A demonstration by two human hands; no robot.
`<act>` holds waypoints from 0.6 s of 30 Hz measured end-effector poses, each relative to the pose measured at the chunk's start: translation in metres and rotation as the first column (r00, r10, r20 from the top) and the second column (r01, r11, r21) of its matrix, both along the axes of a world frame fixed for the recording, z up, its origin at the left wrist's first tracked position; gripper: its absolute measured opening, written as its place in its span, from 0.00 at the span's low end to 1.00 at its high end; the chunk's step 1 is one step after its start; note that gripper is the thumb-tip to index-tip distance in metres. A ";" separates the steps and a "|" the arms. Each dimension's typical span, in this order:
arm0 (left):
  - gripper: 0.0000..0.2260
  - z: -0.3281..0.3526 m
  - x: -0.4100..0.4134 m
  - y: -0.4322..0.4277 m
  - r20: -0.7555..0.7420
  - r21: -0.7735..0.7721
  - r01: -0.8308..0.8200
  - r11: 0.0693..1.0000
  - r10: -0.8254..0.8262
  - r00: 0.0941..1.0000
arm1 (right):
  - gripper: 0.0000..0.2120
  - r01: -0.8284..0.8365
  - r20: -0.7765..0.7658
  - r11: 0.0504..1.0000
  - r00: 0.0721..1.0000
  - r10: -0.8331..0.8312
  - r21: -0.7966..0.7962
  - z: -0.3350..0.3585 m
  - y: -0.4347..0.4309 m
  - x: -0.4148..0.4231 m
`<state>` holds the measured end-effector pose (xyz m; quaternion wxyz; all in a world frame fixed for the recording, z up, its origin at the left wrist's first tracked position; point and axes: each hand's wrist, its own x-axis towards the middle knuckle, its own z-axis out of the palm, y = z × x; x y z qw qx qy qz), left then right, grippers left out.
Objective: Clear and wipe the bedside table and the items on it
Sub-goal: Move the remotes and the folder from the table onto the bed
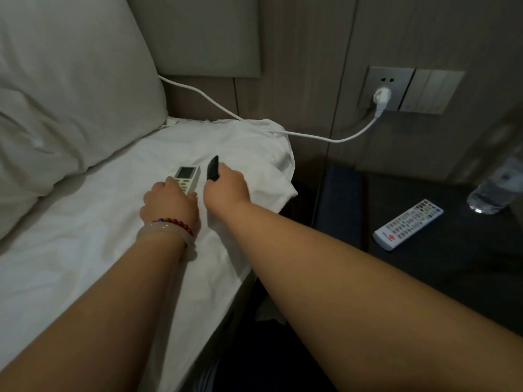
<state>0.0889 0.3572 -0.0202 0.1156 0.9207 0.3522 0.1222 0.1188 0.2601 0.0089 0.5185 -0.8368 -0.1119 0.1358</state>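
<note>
Both my hands reach over the white bed sheet (pixel 85 236). My left hand (pixel 169 202) grips a white air-conditioner remote (pixel 186 176) with a small screen, low against the sheet. Right beside it, my right hand (pixel 226 188) holds a black remote (pixel 212 168) tilted up off the sheet. On the dark bedside table (pixel 452 264) at the right lie a white TV remote (pixel 407 223) with coloured buttons and a clear water bottle (pixel 492 190) at the far right edge.
A large white pillow (pixel 70 94) fills the upper left. A white cable (pixel 226 111) runs across the bed's corner to a plug (pixel 380 99) in the wall socket, next to light switches (pixel 433 91). A padded headboard panel is behind.
</note>
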 end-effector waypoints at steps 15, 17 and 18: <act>0.19 0.006 0.011 -0.037 0.136 0.107 0.423 0.900 -0.435 0.890 | 0.08 0.029 0.127 0.999 0.991 -0.031 0.016 -0.017 -0.036 0.004; 0.19 0.006 0.010 -0.052 0.135 0.115 0.470 0.875 -0.482 0.865 | 0.16 0.040 0.127 0.996 0.991 -0.049 0.073 -0.020 -0.055 0.005; 0.19 0.006 0.010 -0.062 0.151 0.112 0.487 0.866 -0.499 0.853 | 0.18 0.062 0.119 0.993 0.990 -0.074 0.102 -0.019 -0.067 0.003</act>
